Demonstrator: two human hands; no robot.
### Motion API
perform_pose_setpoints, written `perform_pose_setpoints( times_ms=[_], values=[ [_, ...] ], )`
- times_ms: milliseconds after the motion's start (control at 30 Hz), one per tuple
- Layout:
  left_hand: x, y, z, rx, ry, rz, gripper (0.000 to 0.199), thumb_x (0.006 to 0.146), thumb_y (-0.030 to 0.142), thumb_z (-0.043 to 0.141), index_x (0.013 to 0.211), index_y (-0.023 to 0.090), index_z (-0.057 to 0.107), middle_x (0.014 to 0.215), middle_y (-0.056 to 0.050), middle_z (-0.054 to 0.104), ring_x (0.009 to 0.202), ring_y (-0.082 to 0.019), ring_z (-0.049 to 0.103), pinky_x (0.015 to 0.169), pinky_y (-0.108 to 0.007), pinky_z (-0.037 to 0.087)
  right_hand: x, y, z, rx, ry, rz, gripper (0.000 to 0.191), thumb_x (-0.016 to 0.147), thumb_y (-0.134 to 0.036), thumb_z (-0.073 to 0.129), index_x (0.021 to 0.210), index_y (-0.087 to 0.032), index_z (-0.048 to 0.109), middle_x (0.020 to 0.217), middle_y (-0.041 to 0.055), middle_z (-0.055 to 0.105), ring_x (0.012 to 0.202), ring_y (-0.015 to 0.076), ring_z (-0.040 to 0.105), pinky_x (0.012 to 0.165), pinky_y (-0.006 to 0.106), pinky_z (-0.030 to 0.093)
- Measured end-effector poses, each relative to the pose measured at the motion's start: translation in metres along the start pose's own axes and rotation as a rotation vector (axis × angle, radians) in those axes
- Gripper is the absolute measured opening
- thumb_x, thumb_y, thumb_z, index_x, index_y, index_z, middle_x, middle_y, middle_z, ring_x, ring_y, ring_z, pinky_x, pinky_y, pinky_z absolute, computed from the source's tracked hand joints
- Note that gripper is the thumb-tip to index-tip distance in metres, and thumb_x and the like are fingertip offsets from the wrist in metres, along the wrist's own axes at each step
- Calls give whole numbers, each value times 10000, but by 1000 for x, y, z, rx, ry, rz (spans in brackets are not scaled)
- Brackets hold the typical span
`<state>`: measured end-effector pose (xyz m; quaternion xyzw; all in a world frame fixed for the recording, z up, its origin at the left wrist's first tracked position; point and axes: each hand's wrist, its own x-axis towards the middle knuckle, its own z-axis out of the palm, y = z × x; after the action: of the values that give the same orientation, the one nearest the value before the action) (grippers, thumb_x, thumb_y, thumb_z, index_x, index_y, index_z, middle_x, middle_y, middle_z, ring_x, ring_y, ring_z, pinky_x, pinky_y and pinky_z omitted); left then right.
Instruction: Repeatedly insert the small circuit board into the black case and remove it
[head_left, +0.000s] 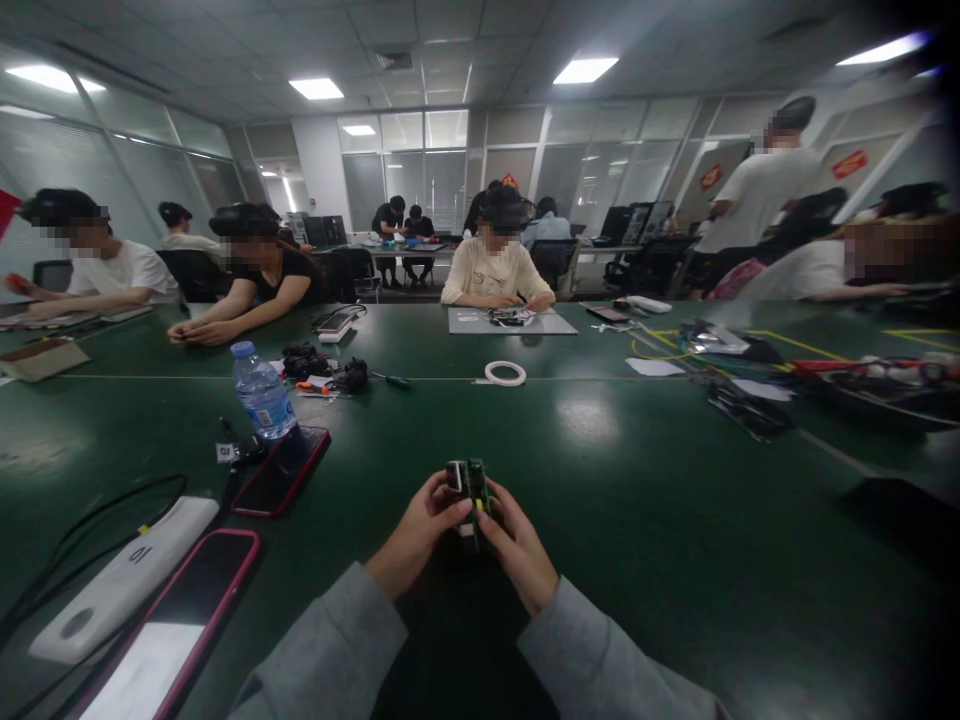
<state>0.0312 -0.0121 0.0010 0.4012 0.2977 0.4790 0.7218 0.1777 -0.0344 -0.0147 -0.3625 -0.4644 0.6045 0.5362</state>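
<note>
Between my two hands, just above the green table [600, 560], is a small block of green circuit boards [471, 485] with dark parts and a yellow piece on it. My left hand [422, 525] grips its left side, thumb on the near face. On the right side, my right hand [517, 540] holds it with the thumb close to the yellow piece. The fingers of both hands are partly hidden behind the boards. Finer detail on the boards is too small to make out.
To the left lie a water bottle [262, 392], a dark phone [283, 470], a white power bank [127, 580] and a pink-edged phone [172, 630]. Ahead is a white tape ring [505, 374]. Cables and parts [742, 405] spread at right. A person [499, 265] sits opposite.
</note>
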Motion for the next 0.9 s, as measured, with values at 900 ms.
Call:
perform_pose_setpoints(
  times_ms=[900],
  values=[
    [5, -2, -7, 88, 75, 1, 482, 759, 350, 626, 1199, 230, 472, 1015, -55, 548, 774, -114, 563, 694, -261, 450, 4, -13, -5, 566, -156, 313, 324, 811, -339, 596, 1048, -119, 574, 1011, 127, 613, 885, 205, 617, 857, 352, 460]
  ],
)
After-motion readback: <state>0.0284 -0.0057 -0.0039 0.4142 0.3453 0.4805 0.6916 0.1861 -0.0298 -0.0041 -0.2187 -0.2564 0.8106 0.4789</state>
